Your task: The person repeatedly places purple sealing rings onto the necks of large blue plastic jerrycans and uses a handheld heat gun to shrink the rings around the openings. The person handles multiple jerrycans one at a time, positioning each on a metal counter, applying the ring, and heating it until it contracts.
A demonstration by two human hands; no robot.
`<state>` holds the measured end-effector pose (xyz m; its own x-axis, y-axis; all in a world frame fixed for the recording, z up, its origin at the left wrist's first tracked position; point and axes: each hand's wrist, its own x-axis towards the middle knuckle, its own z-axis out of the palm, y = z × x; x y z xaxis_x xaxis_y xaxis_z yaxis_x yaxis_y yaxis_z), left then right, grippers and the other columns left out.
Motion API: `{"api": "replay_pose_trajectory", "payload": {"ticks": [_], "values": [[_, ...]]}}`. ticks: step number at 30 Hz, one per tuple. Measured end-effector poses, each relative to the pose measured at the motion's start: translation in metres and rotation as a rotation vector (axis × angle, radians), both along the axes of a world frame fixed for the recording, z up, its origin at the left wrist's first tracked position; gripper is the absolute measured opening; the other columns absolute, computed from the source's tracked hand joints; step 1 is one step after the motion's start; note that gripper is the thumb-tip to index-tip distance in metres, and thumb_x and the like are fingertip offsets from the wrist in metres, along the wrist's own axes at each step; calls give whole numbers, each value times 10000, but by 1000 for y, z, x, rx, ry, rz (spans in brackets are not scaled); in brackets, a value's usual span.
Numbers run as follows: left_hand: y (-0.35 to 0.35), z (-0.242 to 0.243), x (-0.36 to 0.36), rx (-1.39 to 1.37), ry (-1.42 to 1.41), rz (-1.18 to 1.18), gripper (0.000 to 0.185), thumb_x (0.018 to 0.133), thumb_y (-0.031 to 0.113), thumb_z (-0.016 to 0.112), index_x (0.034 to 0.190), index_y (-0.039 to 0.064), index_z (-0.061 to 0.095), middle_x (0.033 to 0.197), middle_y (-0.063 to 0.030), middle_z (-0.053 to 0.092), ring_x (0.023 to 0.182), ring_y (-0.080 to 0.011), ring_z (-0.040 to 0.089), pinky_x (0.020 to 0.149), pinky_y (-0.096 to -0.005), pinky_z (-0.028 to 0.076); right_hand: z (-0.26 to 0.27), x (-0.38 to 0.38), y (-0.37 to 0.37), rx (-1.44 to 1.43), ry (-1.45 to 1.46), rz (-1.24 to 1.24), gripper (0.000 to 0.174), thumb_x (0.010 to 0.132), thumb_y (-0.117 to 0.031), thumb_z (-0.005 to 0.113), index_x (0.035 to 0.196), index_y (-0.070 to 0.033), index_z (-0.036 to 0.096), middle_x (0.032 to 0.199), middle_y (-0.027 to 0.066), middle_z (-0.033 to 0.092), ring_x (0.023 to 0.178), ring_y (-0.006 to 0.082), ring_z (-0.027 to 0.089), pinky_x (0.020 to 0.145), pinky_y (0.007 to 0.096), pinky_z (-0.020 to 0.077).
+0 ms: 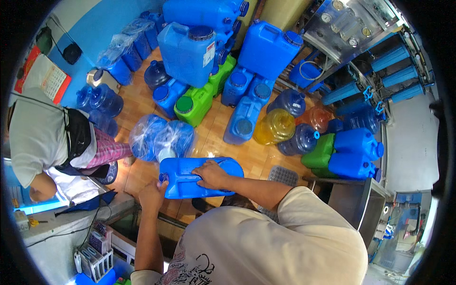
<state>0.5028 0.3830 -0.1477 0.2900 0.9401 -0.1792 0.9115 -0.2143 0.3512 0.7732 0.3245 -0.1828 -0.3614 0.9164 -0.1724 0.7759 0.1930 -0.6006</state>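
Directly before me is a blue plastic jerrycan (180,188) with a moulded handle. My left hand (154,194) is at its left end, thumb and fingers on the small dark-blue screw cap (163,177). Across the top lies my right hand (212,175), its fingers and thumb around the inner end of the handle. My right hand and forearm partly cover the round right end of the can. Just beyond it, two large blue water bottles in clear plastic wrap (148,137) touch each other on the tiled floor (217,140).
Another person (39,131) bends over a counter at left. Blue and green jerrycans (195,103) are stacked ahead. Round water bottles, one yellow (274,127), stand at right. Filter housings (393,76) and a gauge panel (343,26) are at upper right. A grey mat (283,175) lies nearby.
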Motion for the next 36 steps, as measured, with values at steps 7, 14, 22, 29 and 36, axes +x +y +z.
{"api": "replay_pose_trajectory", "payload": {"ticks": [7, 14, 22, 29, 36], "values": [[62, 0, 85, -240, -198, 113, 478, 773, 476, 788, 926, 48, 641, 672, -83, 601, 653, -253, 635, 619, -380, 487, -3, 78, 44, -40, 92, 48, 471, 787, -293, 708, 1213, -103, 637, 1144, 131, 675, 1089, 344, 601, 1066, 544, 358], [115, -3, 159, -373, -237, -154, 539, 785, 457, 788, 1105, 40, 670, 792, -147, 673, 680, -257, 642, 656, -373, 516, 14, 161, 73, -293, 41, 34, 485, 825, -309, 694, 1255, -104, 607, 1185, 123, 658, 1180, 314, 570, 1106, 554, 312], [159, -4, 239, -191, -229, -246, 722, 824, 426, 755, 1367, 18, 510, 1147, -240, 655, 1033, -360, 656, 885, -422, 520, -24, 189, 76, -309, -18, -473, 526, 809, -340, 720, 1258, -94, 600, 1128, 177, 667, 1086, 362, 618, 1045, 553, 375], [118, -55, 163, -528, -1, -192, 780, 798, 404, 791, 1405, 25, 480, 1193, -198, 650, 1064, -295, 641, 901, -391, 513, -187, 188, 142, -546, 227, -961, 690, 826, -380, 708, 1332, -5, 428, 1207, 306, 606, 1114, 460, 608, 977, 568, 461], [16, -56, 43, -766, 254, 94, 743, 770, 501, 781, 1311, 41, 562, 1180, -198, 666, 1078, -359, 650, 917, -424, 522, -321, 203, 211, -519, 280, -1168, 775, 845, -377, 693, 1394, 21, 318, 1277, 296, 582, 1149, 450, 600, 983, 508, 490]]}}
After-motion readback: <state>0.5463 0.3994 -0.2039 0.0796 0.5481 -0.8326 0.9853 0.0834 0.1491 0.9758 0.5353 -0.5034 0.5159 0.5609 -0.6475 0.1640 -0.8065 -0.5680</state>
